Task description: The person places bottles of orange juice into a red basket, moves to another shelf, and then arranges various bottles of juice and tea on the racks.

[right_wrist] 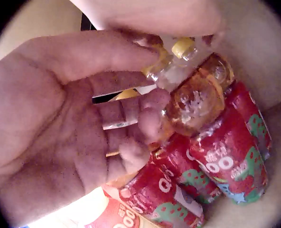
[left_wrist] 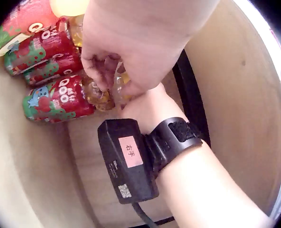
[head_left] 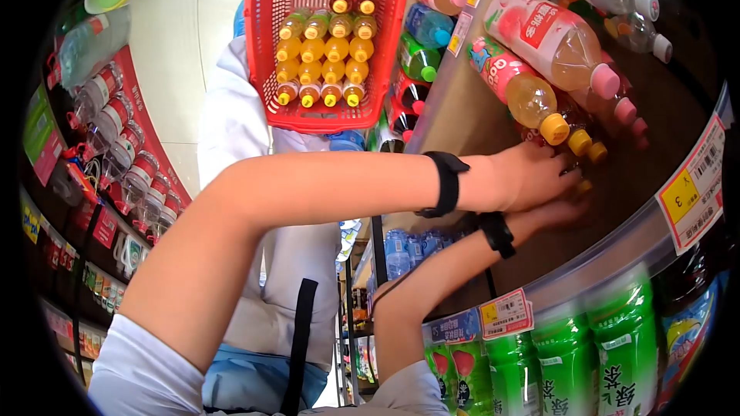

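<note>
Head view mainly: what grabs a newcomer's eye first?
Probably the red basket at top centre, packed with yellow-capped bottles. Next, right of centre, the left grip and right grip close together, by red Qoo bottles that show best in the wrist views. Then the row of large green bottles at lower right.
</note>
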`<state>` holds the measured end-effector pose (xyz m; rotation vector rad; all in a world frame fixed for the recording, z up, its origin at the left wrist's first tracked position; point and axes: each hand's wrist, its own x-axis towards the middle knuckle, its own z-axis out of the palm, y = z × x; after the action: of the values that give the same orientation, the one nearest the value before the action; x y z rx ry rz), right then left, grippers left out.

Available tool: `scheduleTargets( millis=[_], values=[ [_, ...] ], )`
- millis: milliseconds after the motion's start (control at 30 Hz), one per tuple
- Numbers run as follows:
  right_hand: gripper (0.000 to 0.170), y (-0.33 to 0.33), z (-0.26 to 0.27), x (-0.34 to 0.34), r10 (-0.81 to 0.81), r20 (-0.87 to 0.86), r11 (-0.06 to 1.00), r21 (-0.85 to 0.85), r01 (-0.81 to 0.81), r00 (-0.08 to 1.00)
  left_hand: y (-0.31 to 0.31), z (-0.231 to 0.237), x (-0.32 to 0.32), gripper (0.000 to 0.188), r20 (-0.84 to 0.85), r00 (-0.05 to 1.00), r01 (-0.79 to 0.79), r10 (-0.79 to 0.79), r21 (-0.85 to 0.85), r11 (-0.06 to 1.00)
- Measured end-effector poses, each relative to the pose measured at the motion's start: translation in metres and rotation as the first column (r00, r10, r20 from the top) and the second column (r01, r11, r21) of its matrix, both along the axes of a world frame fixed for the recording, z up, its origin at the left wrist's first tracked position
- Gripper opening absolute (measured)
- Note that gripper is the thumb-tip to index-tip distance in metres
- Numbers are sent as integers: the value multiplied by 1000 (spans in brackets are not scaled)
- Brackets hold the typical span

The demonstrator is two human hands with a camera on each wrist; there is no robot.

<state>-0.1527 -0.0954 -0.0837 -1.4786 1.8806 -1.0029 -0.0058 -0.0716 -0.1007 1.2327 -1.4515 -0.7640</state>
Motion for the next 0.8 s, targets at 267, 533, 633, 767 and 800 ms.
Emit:
scheduleTargets(
  millis=[267, 533, 633, 767, 800],
  values=[
    [36, 20, 15, -5, 72, 32, 996, 49, -74, 997, -9, 10, -19, 12, 199, 980, -1, -6, 32, 999],
    [36, 84, 19, 57, -242, -125, 962, -158, 222, 962, 53, 11, 66, 21, 126, 961, 257, -248, -61, 964],
    [31, 109, 40, 72, -241, -256, 969, -121, 216, 936, 89, 41, 113, 19, 152, 937, 330, -315, -84, 940],
    [35, 130, 79, 143, -144, -259, 983, 72, 168, 955, 135, 79, 188, 17, 197, 894, 402, -403, 49, 914],
    [36, 136, 83, 160, -110, -192, 988, 87, 129, 975, 142, 85, 206, 16, 213, 880, 412, -424, 100, 906]
  ],
)
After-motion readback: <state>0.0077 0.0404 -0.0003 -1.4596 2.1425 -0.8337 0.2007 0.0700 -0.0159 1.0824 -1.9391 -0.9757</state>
